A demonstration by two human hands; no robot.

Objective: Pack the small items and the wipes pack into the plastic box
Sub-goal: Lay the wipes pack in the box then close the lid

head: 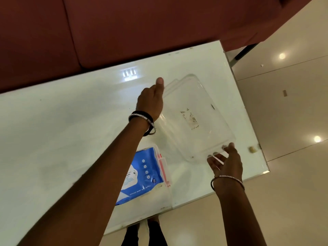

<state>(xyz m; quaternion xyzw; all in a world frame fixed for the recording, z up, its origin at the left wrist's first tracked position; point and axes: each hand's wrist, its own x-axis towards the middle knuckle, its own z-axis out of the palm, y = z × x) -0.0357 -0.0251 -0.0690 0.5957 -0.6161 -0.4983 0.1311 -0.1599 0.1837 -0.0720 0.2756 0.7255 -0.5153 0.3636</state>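
Setting: a white glossy table seen from above, with a dark red sofa along its far side and pale floor tiles to the right.
Left hand: the left hand reaches forward over the table, thumb up, fingers curled round the far left edge of a clear lid; it wears dark and silvery bangles at the wrist.
Right hand: the right hand is partly open, palm towards the camera, fingertips hooked under the lid's near right corner; a thin bangle sits on the wrist.
Clear lid: the clear lid is a see-through plastic rectangle held between both hands, tilted, above the right part of the table. A torn label remnant marks its middle.
Plastic box: the plastic box stands near the table's front edge, below the left forearm, with a red latch on its right side.
Wipes pack: the blue and white wipes pack lies inside the box.
Small item: a small pale object sits near the table's right edge; I cannot tell what it is.
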